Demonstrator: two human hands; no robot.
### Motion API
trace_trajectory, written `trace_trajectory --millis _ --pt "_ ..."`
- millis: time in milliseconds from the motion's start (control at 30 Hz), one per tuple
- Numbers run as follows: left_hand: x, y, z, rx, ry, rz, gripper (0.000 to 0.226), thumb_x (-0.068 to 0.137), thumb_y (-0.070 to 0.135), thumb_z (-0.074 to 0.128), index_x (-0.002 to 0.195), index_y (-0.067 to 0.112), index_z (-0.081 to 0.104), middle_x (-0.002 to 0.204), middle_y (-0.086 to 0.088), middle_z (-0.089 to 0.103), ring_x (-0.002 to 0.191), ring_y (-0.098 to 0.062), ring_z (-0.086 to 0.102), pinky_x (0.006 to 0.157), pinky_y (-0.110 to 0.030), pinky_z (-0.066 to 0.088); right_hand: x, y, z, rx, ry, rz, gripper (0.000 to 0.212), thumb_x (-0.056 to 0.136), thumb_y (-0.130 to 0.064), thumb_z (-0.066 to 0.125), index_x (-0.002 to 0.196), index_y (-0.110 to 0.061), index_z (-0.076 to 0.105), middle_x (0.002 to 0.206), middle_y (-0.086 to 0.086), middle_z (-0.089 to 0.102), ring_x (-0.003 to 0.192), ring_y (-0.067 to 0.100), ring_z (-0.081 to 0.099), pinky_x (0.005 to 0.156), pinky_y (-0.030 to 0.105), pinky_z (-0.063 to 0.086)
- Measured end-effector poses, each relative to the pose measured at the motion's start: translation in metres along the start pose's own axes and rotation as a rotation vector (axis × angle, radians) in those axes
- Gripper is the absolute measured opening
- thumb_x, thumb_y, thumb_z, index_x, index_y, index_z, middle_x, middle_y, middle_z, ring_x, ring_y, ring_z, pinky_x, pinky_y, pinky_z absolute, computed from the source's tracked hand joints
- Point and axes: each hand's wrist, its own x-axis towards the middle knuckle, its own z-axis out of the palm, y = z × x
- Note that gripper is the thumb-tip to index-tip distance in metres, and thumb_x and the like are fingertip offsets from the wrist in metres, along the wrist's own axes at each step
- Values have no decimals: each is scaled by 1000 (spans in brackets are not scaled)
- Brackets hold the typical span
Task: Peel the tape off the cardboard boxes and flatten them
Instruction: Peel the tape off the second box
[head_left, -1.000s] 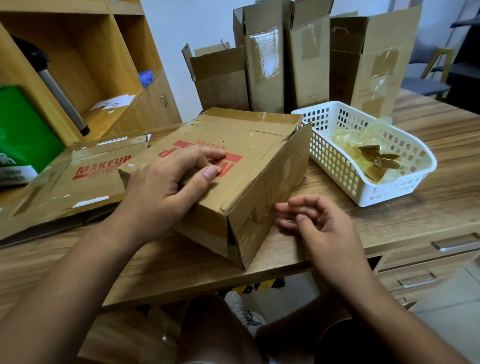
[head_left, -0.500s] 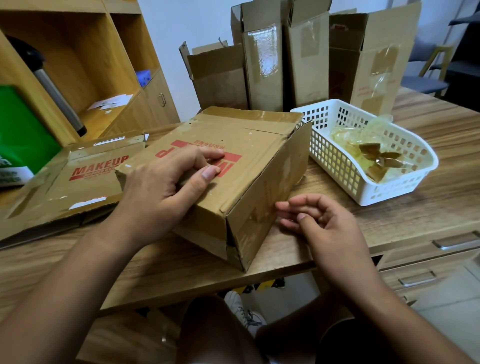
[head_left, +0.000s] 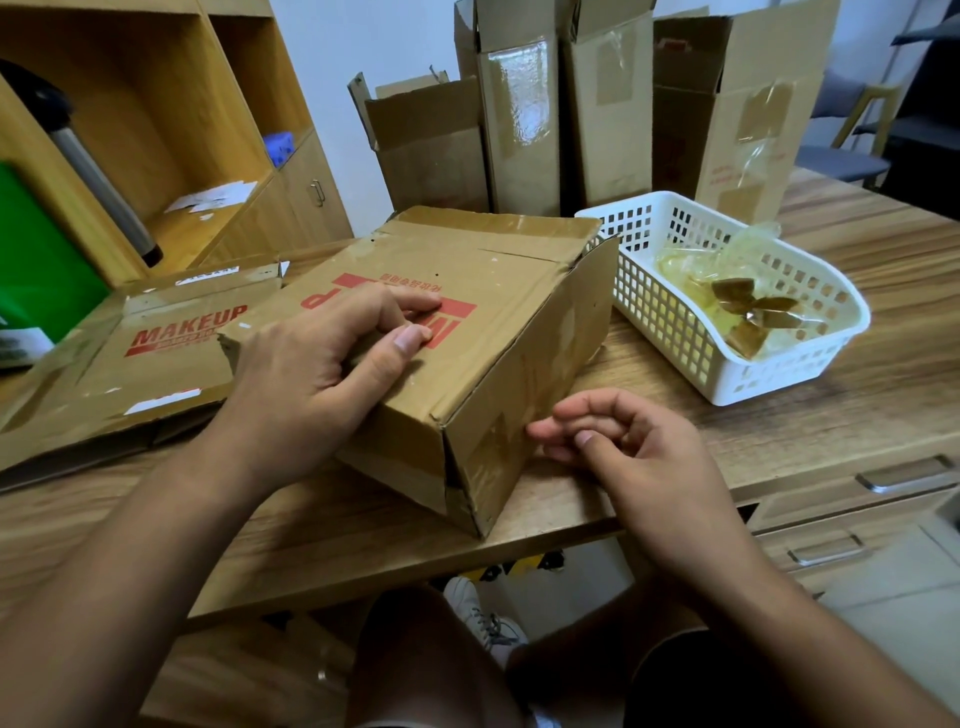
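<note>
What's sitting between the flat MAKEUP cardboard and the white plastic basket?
In the head view, a brown cardboard box with red print lies there, with the left hand resting on it.

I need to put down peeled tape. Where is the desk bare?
Bare desk lies right of the white basket, and along the near edge in front of the taped box. Crowded: upright boxes at the back, flattened cardboard at left.

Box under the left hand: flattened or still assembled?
Assembled: the box has standing taped walls; the left hand rests on top.
</note>
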Motion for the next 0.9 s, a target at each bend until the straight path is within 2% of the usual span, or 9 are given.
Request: trace_trajectory --millis 167,400,567,600,733,800,900 --pt "-1 0 -1 -10 -1 -1 35 96 56 43 95 30 65 124 30 64 118 1 59 88 -48 54 1 1 -1 1 101 22 26 99 10 46 98 -9 63 97 4 78 94 21 75 84 26 59" --pt "0 0 0 8 10 10 36 96 56 41 95 30 65 123 31 63 117 2 59 86 -47 54 -2 2 2 -54 75 13 24 100 6 50 103 -12 64 100 0 78 92 22 75 85 35 59" --pt "0 0 1 8 14 14 36 96 56 41 96 30 66 123 31 63 115 0 60 84 -48 55 -2 -1 1 -53 21 14 17 98 5 54 102 -9 63 95 3 78 87 17 75 80 23 58" --pt "0 0 1 9 14 14 37 96 56 41 96 30 66 123 31 62 115 0 60 84 -48 55 -2 -2 0 -49 31 13 16 98 5 55 101 -9 63 93 4 78 85 18 74 80 25 59" --pt "-1 0 0 7 10 8 34 97 56 42 96 32 65 123 28 65 118 -1 59 87 -49 54 3 0 1 -121 127 -52 19 93 3 64 97 -16 62 94 4 75 83 20 73 86 45 60" --pt "-1 -1 0 11 8 6 33 97 56 42 96 33 65 124 28 65 118 -1 59 87 -49 54 3 1 6 -211 113 -88 27 89 -2 70 96 -25 61 96 -1 74 90 14 72 88 46 59" --pt "-1 -1 0 17 10 7 34 97 57 41 97 33 65 124 29 64 117 0 59 86 -48 54 5 4 12 -287 114 -106 33 87 -8 75 93 -35 58 96 -7 71 88 12 71 78 47 61"
